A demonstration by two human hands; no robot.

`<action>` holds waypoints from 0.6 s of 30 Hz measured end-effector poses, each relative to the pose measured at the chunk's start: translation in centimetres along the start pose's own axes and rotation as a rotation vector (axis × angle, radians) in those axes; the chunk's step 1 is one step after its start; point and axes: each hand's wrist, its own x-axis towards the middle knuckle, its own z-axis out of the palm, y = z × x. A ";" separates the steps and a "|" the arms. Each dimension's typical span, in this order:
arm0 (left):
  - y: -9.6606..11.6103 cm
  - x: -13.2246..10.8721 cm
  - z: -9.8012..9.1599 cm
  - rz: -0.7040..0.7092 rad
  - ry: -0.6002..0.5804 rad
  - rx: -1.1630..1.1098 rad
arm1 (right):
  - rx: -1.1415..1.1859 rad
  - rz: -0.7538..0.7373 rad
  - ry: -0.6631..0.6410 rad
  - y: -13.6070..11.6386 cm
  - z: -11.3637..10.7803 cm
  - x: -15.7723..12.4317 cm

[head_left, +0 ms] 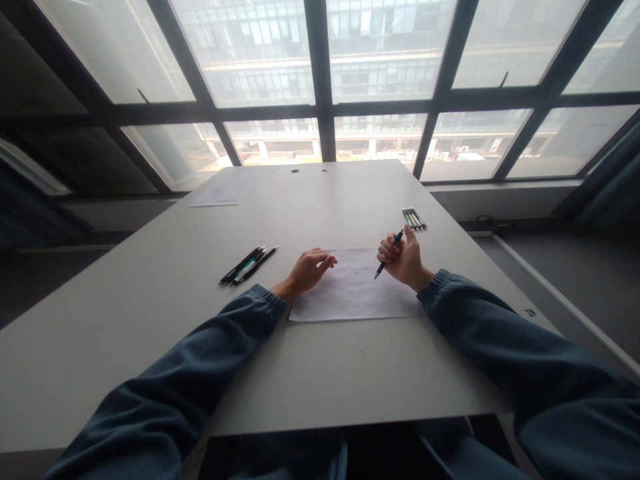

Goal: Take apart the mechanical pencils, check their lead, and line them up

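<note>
A dark pen (381, 269) is held in my right hand (406, 259), its tip slanting down to the left above the paper. The fingers wrap round the barrel, and the thumb points up beside the pen's top end. Beneath both hands lies a white sheet of paper (350, 300). My left hand (311, 268) rests at the sheet's left side, fingers loosely bent and holding nothing. Left of that hand lies a group of several pens (247, 265), mostly black, one with a green part.
Several more pens (415, 219) lie side by side near the right edge of the white table (350, 380). Other paper sheets (220, 190) lie at the far left. Two small dark items, one a round disc (295, 171), sit at the back, before large windows (380, 53).
</note>
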 end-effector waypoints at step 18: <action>-0.4 -0.1 0.3 0.074 -0.212 0.261 | -0.164 0.031 0.051 1.3 0.8 -0.2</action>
